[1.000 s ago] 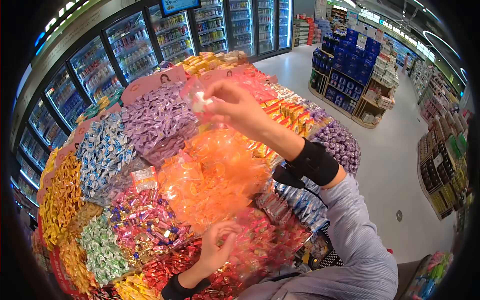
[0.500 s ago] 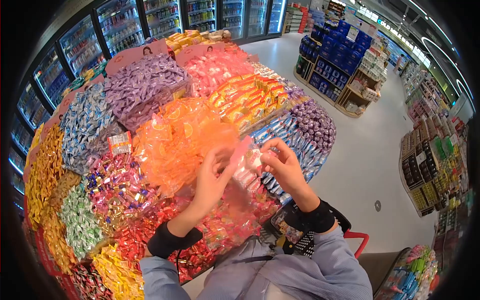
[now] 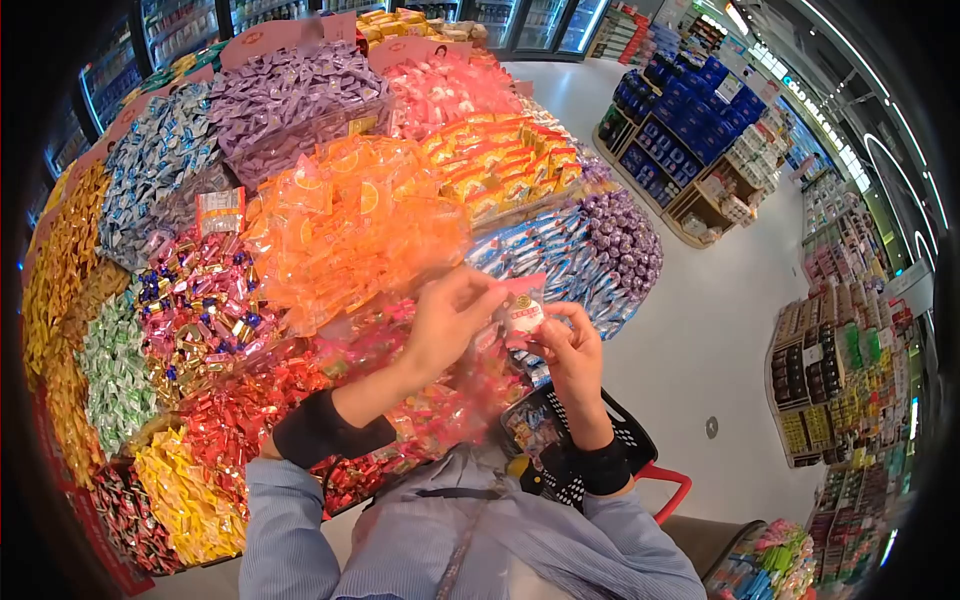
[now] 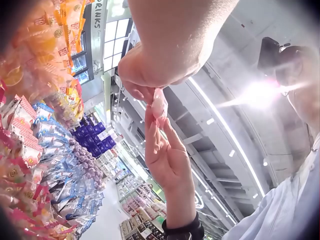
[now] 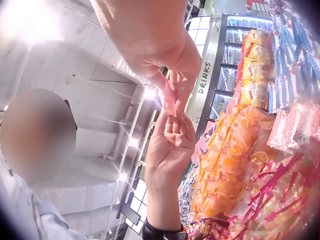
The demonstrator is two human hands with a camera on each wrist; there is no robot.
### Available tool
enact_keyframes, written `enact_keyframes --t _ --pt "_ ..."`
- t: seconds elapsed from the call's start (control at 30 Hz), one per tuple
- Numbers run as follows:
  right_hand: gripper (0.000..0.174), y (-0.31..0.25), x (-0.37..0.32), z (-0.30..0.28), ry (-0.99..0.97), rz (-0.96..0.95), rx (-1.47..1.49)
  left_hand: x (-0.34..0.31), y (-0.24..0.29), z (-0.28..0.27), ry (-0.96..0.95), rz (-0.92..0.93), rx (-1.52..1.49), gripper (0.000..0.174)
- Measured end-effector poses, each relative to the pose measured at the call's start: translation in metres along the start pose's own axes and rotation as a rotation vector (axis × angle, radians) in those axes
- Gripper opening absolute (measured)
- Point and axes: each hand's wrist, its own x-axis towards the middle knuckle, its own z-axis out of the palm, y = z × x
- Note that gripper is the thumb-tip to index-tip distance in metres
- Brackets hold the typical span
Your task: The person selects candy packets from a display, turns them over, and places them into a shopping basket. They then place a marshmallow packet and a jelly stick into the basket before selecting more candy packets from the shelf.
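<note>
A small pink-and-white wrapped candy (image 3: 524, 313) is held between both hands in front of the body. The left hand (image 3: 447, 318) pinches its upper left end, and the right hand (image 3: 572, 350) pinches its lower right side. In the left wrist view the candy (image 4: 159, 105) spans the fingertips of the left hand (image 4: 155, 67) and the right hand (image 4: 170, 157). The right wrist view shows the pink wrapper (image 5: 170, 97) between the same fingertips. Orange candy packs (image 3: 350, 220) lie in a heap beyond the left hand.
Heaps of purple (image 3: 290, 95), blue-and-white (image 3: 560, 250) and red (image 3: 250, 410) candies fill the sloping display. A cart with a red handle (image 3: 670, 485) stands by the body at the right. Blue-boxed goods (image 3: 700, 100) are on a shelf further off, across the grey floor (image 3: 700, 320).
The right hand has come down from over the heaps with the candy, and the left hand has risen to meet it. Both now hold it. The view has shifted, with the heaps sitting higher.
</note>
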Motion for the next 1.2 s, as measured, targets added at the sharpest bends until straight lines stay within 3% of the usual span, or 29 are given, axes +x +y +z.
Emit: enact_keyframes --t 0.23,0.87,1.03,1.2 --pt "0.009 0.007 -0.008 -0.006 0.065 0.023 0.074 -0.004 0.001 -0.001 -0.034 -0.037 -0.028 0.009" --pt "0.007 0.008 -0.015 -0.01 0.072 -0.048 0.036 -0.005 0.001 0.005 -0.068 -0.12 0.01 0.01" --pt "0.006 0.016 -0.013 -0.02 0.181 -0.063 0.066 -0.004 -0.006 0.01 -0.161 -0.148 0.027 0.018" --pt "0.005 0.016 -0.01 -0.023 0.109 -0.089 0.016 0.006 0.007 0.014 -0.315 -0.222 0.22 0.026"
